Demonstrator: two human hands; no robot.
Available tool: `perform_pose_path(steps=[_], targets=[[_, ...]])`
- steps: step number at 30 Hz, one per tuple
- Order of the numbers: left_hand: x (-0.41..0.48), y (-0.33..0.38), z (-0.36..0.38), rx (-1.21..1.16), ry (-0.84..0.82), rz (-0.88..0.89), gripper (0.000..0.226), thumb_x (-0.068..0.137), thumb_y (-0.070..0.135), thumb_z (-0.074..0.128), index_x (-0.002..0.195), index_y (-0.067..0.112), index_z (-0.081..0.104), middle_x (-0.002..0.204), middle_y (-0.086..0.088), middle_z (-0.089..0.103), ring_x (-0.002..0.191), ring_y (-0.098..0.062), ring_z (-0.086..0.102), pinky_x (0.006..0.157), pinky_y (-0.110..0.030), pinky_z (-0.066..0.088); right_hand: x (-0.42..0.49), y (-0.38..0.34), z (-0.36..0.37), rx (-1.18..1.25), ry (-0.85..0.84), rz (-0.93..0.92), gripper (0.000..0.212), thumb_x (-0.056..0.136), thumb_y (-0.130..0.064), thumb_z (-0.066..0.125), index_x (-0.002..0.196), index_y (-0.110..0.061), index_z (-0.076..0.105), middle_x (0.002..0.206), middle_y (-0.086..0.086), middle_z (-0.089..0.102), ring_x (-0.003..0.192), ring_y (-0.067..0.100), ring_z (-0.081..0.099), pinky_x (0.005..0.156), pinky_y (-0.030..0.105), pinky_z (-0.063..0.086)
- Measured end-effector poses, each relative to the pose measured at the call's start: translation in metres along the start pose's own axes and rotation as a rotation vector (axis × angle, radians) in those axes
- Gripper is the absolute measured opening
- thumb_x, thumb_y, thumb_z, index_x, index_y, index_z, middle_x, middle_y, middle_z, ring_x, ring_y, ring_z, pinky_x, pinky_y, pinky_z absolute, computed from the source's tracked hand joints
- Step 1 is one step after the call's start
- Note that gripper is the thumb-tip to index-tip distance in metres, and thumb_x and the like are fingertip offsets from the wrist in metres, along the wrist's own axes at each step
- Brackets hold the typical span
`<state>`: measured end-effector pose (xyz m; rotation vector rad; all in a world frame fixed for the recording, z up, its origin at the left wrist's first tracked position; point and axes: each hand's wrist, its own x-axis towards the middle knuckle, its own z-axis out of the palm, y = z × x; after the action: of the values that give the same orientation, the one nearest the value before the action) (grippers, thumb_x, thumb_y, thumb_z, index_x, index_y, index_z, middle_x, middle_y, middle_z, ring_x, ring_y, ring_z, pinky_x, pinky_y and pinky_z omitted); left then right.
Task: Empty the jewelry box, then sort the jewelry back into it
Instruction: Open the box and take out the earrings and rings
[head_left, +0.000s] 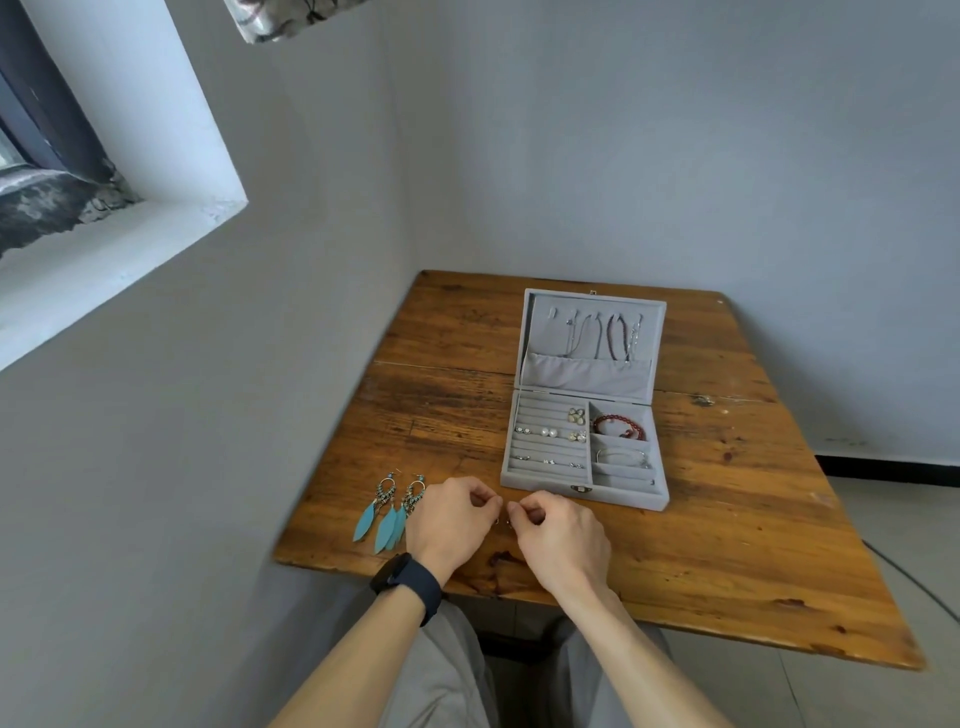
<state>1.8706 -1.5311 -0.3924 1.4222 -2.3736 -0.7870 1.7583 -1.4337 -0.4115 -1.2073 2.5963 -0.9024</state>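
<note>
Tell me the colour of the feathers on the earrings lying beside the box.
The feather earrings are turquoise; head view.

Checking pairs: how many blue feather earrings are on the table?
2. One earring lies on the table near its left edge; the other beside it, partly behind the left hand.

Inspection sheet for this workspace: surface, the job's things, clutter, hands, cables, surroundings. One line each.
Surface: worn, stained wooden table.
Job's things: grey jewelry box open; necklaces hang in its lid; studs in the ring rows; red bracelet in a right compartment; blue feather earrings on the table, left of the hands.
Clutter: nothing seen.
Hands: left hand and right hand each pinch a small metal piece, too small to identify.
Cables: what looks like a dark cable on the floor, right.
Surroundings: grey walls; window recess left.
</note>
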Motion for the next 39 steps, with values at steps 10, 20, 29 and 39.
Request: perform_pose_path(steps=[10,20,29,39], targets=[[-0.011,-0.008,-0.005,0.105,0.082,0.115,0.016,0.094,0.042,0.059,0.106,0.038,0.069,0.097,0.018,0.07,0.091,-0.003,0.064,0.07,-0.025,0.055,-0.013,0.017,-0.007,0.103,0.042,-0.089,0.007,0.09,-0.035,0.069,0.096,-0.031,0.072,0.084,-0.016,0.064,0.072,0.002,0.059,0.06,0.009,0.036],[-0.027,-0.013,0.005,0.245,0.151,0.192,0.023,0.095,0.047,0.057,0.111,0.037,0.071,0.111,0.012,0.063,0.1,-0.009,0.058,0.077,-0.031,0.054,-0.022,0.009,0.003,0.088,0.05,-0.17,0.016,0.09,-0.028,0.072,0.103,-0.021,0.076,0.096,-0.006,0.065,0.086,0.013,0.062,0.07,0.025,0.053],[-0.031,-0.009,0.007,0.287,0.188,0.196,0.023,0.096,0.046,0.056,0.11,0.036,0.07,0.109,0.012,0.063,0.1,-0.01,0.056,0.078,-0.028,0.051,-0.026,0.013,0.004,0.104,0.058,-0.177,0.014,0.089,-0.026,0.074,0.101,-0.02,0.076,0.094,-0.006,0.064,0.086,0.011,0.06,0.069,0.02,0.048],[-0.028,-0.004,-0.01,0.279,0.155,0.268,0.025,0.096,0.04,0.056,0.117,0.033,0.066,0.11,0.012,0.065,0.102,-0.01,0.057,0.074,-0.023,0.047,-0.022,0.031,-0.026,0.187,-0.036,-0.26,0.024,0.089,-0.023,0.072,0.113,-0.026,0.071,0.103,-0.016,0.062,0.088,-0.002,0.06,0.076,0.003,0.041]])
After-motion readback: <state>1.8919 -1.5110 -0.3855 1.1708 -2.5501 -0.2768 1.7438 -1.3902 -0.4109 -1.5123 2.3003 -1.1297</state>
